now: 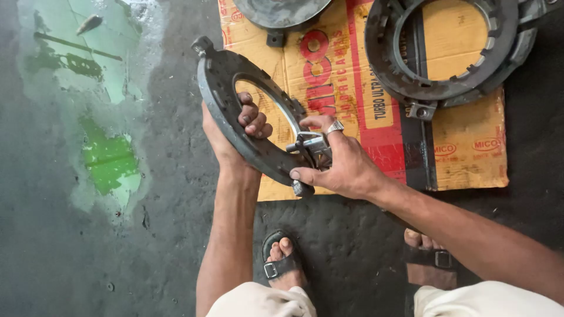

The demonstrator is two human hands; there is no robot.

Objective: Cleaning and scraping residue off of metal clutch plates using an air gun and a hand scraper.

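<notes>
Left hand [235, 126] grips a dark metal pressure ring [235, 111], fingers curled through its central opening, holding it tilted on edge above the concrete floor [88, 246]. Beside it, the right hand [341, 164], with a ring on one finger, closes around a small silvery metal fitting [311, 147] at the ring's lower rim. Beyond them lies a flattened cardboard sheet [470, 147] carrying a large round clutch housing [446, 50] and part of another disc [279, 12]. A wet patch [100, 100] shines at far left.
</notes>
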